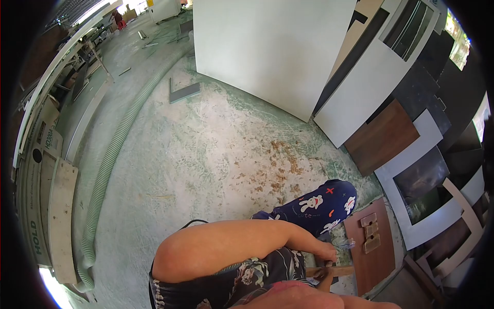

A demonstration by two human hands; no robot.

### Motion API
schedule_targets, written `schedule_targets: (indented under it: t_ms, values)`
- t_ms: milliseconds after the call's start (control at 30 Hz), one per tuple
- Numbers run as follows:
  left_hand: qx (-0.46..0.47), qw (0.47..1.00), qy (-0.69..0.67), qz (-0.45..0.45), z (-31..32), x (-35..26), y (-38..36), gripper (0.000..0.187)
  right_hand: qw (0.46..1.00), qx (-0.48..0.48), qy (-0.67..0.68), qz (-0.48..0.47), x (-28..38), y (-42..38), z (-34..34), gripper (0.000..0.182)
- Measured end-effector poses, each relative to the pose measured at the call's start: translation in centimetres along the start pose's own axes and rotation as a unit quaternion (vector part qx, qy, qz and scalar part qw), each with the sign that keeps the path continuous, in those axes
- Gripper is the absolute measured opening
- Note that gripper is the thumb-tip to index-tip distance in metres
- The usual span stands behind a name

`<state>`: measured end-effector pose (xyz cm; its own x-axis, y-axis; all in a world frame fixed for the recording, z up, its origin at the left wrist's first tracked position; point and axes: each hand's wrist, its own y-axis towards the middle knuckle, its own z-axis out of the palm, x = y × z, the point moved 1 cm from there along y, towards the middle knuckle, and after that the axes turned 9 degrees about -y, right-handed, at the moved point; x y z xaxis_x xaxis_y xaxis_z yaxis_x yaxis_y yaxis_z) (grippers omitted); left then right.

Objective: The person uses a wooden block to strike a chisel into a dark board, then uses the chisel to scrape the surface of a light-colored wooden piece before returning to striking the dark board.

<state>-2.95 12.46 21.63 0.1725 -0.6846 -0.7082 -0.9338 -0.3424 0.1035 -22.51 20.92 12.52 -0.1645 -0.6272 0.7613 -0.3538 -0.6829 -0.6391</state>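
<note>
My left hand [325,251] reaches down at the lower right with its fingers closed. Just below it is my right hand [325,282], partly hidden by my arm, its fingers bent inward. A light wooden strip [343,270] passes between the hands, with something small and dark beside it. What each hand grips is too small and covered to make out. Near my left hand lies a crumpled clear plastic piece [343,243]. Beyond it, a reddish-brown board [366,268] carries a notched wooden block [370,234].
My trouser leg [314,207] is beside the hands. Wood shavings [278,165] litter the floor. Large white panels [267,46] stand ahead; frames and boards [381,136] lean at right. A ribbed green hose [118,136] runs along the left, near a machine [36,201].
</note>
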Motion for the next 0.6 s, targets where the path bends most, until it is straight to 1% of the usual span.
schedule_targets:
  t_ms: [67, 167, 367, 467, 600]
  values:
    - [-0.005, 1.0, -0.007, 0.006, 0.2, 0.2, 0.0, 0.029, 1.0, -0.008, -0.001, 0.002, 0.2, 0.0, 0.2, 0.069]
    - [-0.027, 1.0, -0.004, -0.007, 0.5, 0.2, 0.1, 0.026, 1.0, -0.013, -0.004, 0.003, 0.3, 0.1, 0.4, 0.07]
    - [-0.018, 1.0, -0.004, -0.015, 0.3, 0.0, 0.0, 0.025, 1.0, -0.009, -0.013, 0.001, 0.3, 0.2, 0.4, 0.071]
    - [-0.018, 1.0, -0.003, 0.005, 1.1, 0.8, 0.3, 0.028, 1.0, -0.015, -0.013, 0.001, 0.3, 0.2, 0.4, 0.071]
    - [-0.016, 1.0, -0.014, -0.001, 0.8, 0.6, 0.2, 0.026, 1.0, -0.013, -0.019, -0.001, 0.3, 0.2, 0.8, 0.072]
